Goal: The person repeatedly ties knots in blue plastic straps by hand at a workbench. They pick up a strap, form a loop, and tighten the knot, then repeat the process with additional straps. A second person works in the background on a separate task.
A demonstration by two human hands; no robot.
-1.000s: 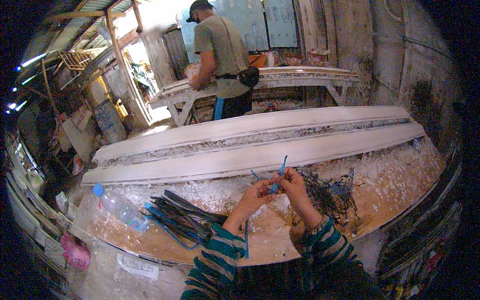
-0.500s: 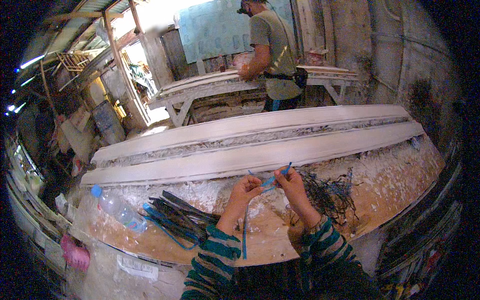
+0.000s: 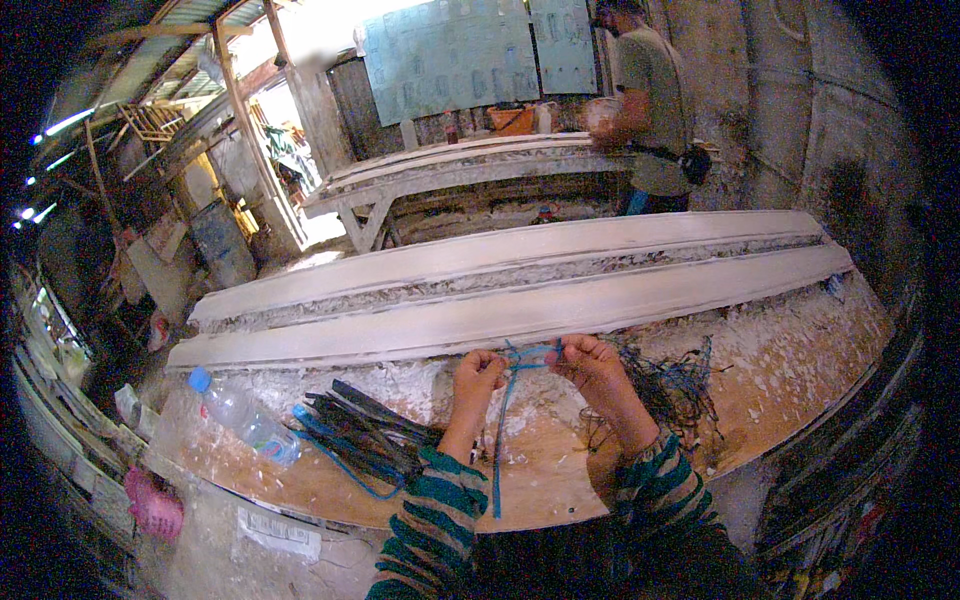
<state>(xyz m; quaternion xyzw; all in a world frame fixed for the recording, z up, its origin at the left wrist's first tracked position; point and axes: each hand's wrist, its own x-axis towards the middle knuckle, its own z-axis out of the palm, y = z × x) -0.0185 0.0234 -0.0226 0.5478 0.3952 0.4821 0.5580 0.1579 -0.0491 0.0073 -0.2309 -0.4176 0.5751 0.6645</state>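
A thin blue strip is stretched between my hands over the near part of the wooden table. My left hand pinches one side of it, where a loop or knot shows, and a long tail hangs down toward the table's front edge. My right hand pinches the other side between thumb and fingers. Left of my left wrist lies a bundle of flat black strips with some blue ones. Beside my right hand is a tangled heap of thin dark strands.
Two long whitish boards lie across the table beyond my hands. A clear plastic bottle with a blue cap lies at the left. White residue covers much of the wooden tabletop. Another person stands at a far bench holding an orange basin nearby.
My hands have drawn slightly apart, pulling the blue strip straighter between them. The other person has moved right along the far bench, uncovering an orange container.
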